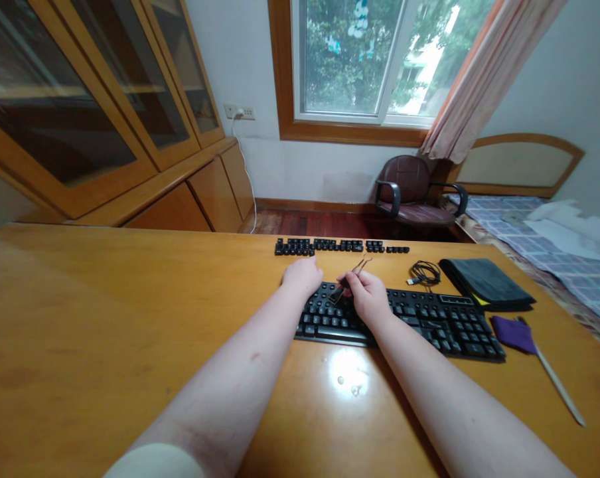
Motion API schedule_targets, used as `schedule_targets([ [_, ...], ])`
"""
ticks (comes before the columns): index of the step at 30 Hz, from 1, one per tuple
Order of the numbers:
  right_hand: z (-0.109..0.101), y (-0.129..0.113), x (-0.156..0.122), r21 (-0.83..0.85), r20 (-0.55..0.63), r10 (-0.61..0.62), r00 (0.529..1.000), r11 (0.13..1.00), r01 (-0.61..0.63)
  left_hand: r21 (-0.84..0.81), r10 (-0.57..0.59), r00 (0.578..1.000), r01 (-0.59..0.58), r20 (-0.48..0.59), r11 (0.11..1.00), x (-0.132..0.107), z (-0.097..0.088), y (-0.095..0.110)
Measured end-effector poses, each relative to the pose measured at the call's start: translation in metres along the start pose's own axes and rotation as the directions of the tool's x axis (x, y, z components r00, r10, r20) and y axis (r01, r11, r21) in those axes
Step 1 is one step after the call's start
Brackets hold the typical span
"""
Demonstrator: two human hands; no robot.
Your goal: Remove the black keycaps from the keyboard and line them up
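My left hand (302, 275) reaches over the keyboard's far left edge, its fingers closed at a small black keycap (311, 253) at the end of the nearer row of loose caps; the grip is partly hidden. In my right hand (368, 295) is a keycap puller (336, 293) with a dark handle, its thin wire prongs (362, 263) pointing up and away. Below both hands lies the black keyboard (449, 325), its far edge partly covered by them. Along the desk's back edge, loose keycaps (324, 245) stand in rows.
Right of the hands on the wooden desk (131, 332) lie a coiled black USB cable (424, 273), a dark folded cloth (484, 282), and a purple cloth piece (513, 333) with a pale stick (559, 385). An office chair (412, 189) stands beyond the desk.
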State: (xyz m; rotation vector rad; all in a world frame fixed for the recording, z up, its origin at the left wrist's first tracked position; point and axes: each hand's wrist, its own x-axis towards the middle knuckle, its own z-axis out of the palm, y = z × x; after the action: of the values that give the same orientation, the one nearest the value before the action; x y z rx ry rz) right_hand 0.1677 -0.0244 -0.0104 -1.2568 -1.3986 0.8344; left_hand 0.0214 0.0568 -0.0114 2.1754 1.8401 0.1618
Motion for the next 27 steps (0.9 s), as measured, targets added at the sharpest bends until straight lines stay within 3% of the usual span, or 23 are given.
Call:
schedule_targets([
  [27, -0.0002, 0.0, -0.0003, 0.003, 0.013, -0.005, 1.0, 1.0, 0.005, 0.007, -0.04, 0.999, 0.04, -0.006, 0.999, -0.0033, -0.0037, 0.003],
])
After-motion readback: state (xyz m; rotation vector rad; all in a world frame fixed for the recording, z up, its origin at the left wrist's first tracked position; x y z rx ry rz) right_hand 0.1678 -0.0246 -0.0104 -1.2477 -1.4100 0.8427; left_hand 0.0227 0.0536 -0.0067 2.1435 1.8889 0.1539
